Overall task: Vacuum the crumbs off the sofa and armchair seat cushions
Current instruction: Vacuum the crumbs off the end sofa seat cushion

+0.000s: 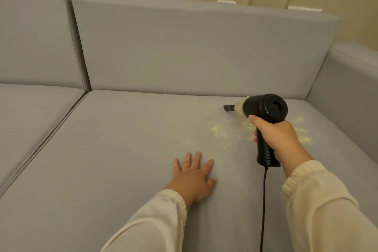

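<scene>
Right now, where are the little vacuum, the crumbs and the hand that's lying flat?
handheld vacuum (266, 108), head view, on its round black body.
crumbs (216, 128), head view, on the yellow patch left of the handle.
left hand (194, 178), head view, on its back.

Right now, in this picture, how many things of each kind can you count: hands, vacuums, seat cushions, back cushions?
Hands: 2, the left hand flat on the cushion, the right hand gripping the vacuum.
Handheld vacuums: 1
Seat cushions: 2, the near one and the one at left.
Back cushions: 2, one at centre and one at left.
Total: 7
</scene>
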